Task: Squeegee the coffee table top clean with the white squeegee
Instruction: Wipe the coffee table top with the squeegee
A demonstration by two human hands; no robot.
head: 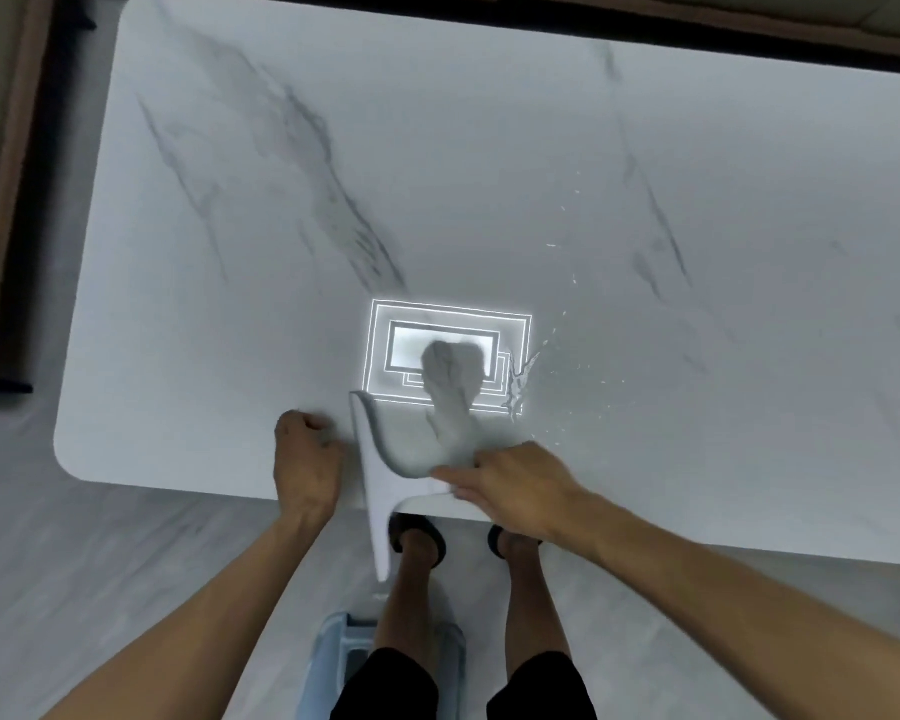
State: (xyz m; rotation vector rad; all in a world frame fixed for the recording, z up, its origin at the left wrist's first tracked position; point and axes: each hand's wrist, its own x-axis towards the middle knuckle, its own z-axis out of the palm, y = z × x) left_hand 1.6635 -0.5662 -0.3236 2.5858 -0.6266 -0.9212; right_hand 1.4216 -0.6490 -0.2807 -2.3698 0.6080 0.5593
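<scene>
A: Your right hand (515, 485) is clenched round the handle of the white squeegee (375, 491), fingers curled over it and thumb on the near side, wrist angled in from the right.

B: Nearest you, below that grip, a pale blue bin (333, 646) stands on the floor between your forearms, partly behind your legs. Your feet, in dark sandals (419, 537), are just under the table's near edge.

A: The blade (380, 548) lies left of the grip and runs toward you and away from you. Its near end hangs past the edge of the coffee table (230, 356), over the floor, and the far end sits over the marble top. I cannot tell whether the edge presses on the surface.

B: Your left hand (305, 465) rests on the tabletop on the other side of the blade from the grip, just beside the blade and close to the near edge. Its fingers are curled under, and it holds nothing.

A: Just beyond the grip, the reflection of a ceiling lamp (401, 350) shines on the marble as nested bright rectangles, with the dark shape of your head across it.

B: To the right of that glare, beyond the grip, a streak of water (518, 379) and scattered droplets lie on the top.

A: Farther off, grey veins cross the marble to the far edge. A dark furniture base (697, 23) stands behind that edge.
</scene>
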